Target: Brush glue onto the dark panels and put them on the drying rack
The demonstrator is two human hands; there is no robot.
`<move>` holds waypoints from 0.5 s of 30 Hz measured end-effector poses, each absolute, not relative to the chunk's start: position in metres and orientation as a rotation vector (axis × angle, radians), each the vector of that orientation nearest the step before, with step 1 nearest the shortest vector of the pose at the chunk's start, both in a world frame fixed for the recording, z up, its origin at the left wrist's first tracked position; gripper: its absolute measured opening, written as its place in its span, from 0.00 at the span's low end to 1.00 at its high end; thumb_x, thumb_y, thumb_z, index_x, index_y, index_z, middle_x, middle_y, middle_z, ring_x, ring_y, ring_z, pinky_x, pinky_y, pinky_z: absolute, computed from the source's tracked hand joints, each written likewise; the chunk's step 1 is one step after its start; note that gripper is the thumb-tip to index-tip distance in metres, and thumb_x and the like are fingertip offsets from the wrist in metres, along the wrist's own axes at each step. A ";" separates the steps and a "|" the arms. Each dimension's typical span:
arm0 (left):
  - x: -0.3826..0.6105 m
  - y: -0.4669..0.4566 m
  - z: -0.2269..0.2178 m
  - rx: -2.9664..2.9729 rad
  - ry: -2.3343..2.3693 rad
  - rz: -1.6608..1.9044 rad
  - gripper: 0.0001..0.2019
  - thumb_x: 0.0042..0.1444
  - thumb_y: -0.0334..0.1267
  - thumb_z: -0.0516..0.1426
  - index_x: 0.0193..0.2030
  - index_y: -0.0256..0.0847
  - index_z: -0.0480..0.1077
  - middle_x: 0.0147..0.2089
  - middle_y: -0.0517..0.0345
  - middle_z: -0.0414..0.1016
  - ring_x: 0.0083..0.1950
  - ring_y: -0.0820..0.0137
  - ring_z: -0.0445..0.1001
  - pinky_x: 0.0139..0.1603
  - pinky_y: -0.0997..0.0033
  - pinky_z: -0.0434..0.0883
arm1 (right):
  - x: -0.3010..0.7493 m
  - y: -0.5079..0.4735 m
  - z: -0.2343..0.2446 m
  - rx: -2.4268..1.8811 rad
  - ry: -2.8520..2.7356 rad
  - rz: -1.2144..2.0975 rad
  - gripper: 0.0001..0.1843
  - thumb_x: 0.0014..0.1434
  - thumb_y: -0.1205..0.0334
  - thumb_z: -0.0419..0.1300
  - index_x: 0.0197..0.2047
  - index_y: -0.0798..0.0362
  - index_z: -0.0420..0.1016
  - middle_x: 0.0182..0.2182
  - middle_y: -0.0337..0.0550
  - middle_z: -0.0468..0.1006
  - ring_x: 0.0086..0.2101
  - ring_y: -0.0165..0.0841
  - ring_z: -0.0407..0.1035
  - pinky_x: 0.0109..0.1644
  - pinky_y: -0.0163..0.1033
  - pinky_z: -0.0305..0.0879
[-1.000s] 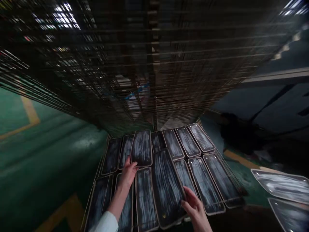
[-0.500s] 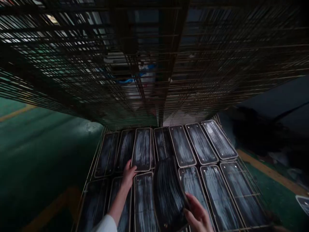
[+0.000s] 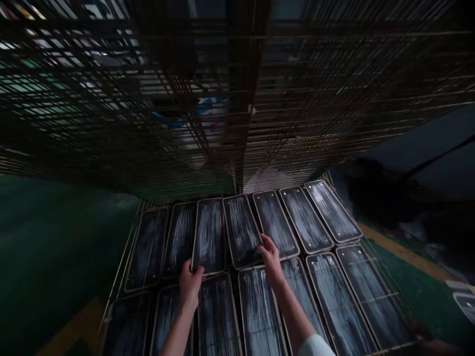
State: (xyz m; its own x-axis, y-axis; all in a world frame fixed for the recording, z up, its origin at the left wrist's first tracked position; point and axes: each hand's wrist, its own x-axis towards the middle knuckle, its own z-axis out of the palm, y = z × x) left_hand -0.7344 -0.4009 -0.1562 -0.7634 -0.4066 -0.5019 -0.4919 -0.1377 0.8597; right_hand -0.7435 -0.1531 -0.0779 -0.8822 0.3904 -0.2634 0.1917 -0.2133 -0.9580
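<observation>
Dark, flat rectangular panels with rounded corners, pale rims and whitish streaks lie in two rows on a wire rack [image 3: 122, 267]. My left hand [image 3: 190, 284] pinches the near-left corner of the third panel [image 3: 209, 235] in the back row. With thumb and fingers, my right hand [image 3: 270, 257] grips the near-right edge of the fourth panel [image 3: 242, 228], just beside it. This fourth panel lies almost flat in the back row. Below my hands, front-row panels [image 3: 261, 309] are partly covered by my forearms.
A tall stack of wire mesh shelves [image 3: 297, 99] rises behind the rows, close above them. Green floor with a yellow line [image 3: 401, 247] shows at the right. A dark heap [image 3: 382, 193] lies beyond the rack's right side, and a pale-rimmed panel [image 3: 466, 304] sits at the right edge.
My right hand has carried the bent panel from above the front row away from me, and it now lies in the back row. My left hand stays at the third panel's near corner.
</observation>
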 end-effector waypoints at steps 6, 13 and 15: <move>-0.737 -0.398 -0.161 -1.120 1.977 2.041 0.20 0.48 0.28 0.59 0.49 0.38 0.66 0.40 0.54 0.73 0.32 0.70 0.75 0.27 0.69 0.77 | -0.735 -0.151 -0.117 -0.827 -1.876 2.136 0.24 0.44 0.60 0.58 0.47 0.56 0.74 0.35 0.42 0.78 0.35 0.35 0.70 0.38 0.36 0.66; -0.733 -0.396 -0.154 -0.972 2.227 1.769 0.21 0.50 0.32 0.59 0.52 0.37 0.64 0.34 0.58 0.73 0.25 0.71 0.75 0.22 0.72 0.74 | -0.733 -0.152 -0.127 -0.820 -2.250 1.735 0.30 0.47 0.62 0.56 0.55 0.55 0.69 0.32 0.40 0.77 0.31 0.36 0.70 0.36 0.37 0.65; -0.731 -0.396 -0.153 -0.881 2.337 1.667 0.22 0.50 0.36 0.59 0.52 0.36 0.64 0.29 0.60 0.72 0.22 0.69 0.74 0.19 0.72 0.73 | -0.730 -0.155 -0.122 -0.799 -2.421 1.510 0.29 0.52 0.62 0.54 0.59 0.53 0.66 0.34 0.40 0.76 0.32 0.37 0.71 0.38 0.39 0.65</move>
State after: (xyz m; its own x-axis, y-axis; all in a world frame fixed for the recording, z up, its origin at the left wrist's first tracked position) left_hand -0.7314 -0.3962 -0.1528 -0.8190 -0.3777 -0.4320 -0.5313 0.2149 0.8194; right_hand -0.7303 -0.1547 -0.1220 -0.8399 0.5274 -0.1281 0.3470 0.3404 -0.8739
